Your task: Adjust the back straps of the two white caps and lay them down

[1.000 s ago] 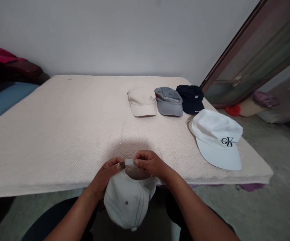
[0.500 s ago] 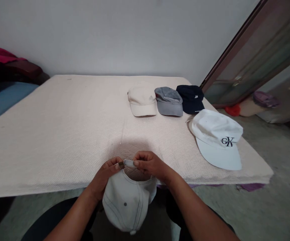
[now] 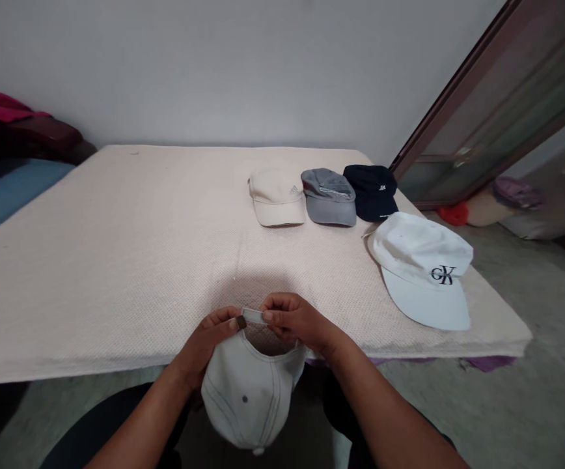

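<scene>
A pale grey cap [image 3: 246, 394] is held over my lap at the table's front edge, its back opening facing away from me. My left hand [image 3: 207, 339] is closed on the cap's left rear edge, the thumb by a small brown tab [image 3: 241, 322]. Between thumb and fingers, my right hand [image 3: 295, 320] pinches the light adjustment strap [image 3: 254, 316], which spans the gap from the tab. A white cap with black letters [image 3: 419, 270] lies to the right of my right hand, not touched by it.
Farther back on the cloth-covered table [image 3: 116, 260] sit a cream cap [image 3: 277, 197], a grey cap [image 3: 329, 197] and a navy cap [image 3: 371, 192] in a row. A wall stands behind; a framed glass door [image 3: 487, 117] is at the right.
The cap has shifted very slightly to the right and up in my hands. Both hands keep their hold, and the other caps lie as before.
</scene>
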Available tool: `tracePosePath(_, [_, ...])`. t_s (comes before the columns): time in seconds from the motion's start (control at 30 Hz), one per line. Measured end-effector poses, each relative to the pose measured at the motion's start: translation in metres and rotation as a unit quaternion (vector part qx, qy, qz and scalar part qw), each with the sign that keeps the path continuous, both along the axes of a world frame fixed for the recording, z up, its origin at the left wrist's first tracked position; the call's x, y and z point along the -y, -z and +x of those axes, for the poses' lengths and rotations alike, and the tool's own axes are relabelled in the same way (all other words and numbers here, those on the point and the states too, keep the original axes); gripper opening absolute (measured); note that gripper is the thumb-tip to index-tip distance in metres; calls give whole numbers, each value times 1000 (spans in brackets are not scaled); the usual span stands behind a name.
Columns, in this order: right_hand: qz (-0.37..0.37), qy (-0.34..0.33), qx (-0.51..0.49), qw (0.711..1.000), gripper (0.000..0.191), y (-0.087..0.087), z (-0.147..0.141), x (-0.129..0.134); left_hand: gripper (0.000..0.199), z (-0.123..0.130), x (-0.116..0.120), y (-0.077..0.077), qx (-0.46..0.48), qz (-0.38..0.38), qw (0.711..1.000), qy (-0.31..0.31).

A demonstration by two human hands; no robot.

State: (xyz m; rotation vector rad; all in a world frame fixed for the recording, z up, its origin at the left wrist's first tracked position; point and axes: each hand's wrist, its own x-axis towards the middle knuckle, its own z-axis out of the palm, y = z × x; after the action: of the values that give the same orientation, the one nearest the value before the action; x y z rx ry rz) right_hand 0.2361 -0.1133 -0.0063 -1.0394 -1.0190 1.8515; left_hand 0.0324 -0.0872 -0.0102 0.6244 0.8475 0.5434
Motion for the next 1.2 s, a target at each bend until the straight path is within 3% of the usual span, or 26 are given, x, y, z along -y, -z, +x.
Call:
tracePosePath(0.2, [39, -31, 92, 994, 21, 5, -1, -2, 13, 0, 2, 1, 18, 1, 1000, 18])
tracePosePath(0.37, [63, -49, 107, 991, 21, 3, -1, -1, 17, 1, 2, -1, 23, 4, 1000, 10])
tracePosePath(0.57, [35, -83, 88, 992, 24, 4, -1, -1, 22, 2, 1, -3, -4, 16, 1000, 5])
tracePosePath(0.83, [46, -89, 83, 991, 29, 5, -2, -3, 14, -1, 0, 0, -25, 6, 1000, -1])
tracePosePath(1.2, [11, -44, 44, 998, 24, 5, -3, -4, 17, -2, 1, -2, -27, 4, 1000, 9])
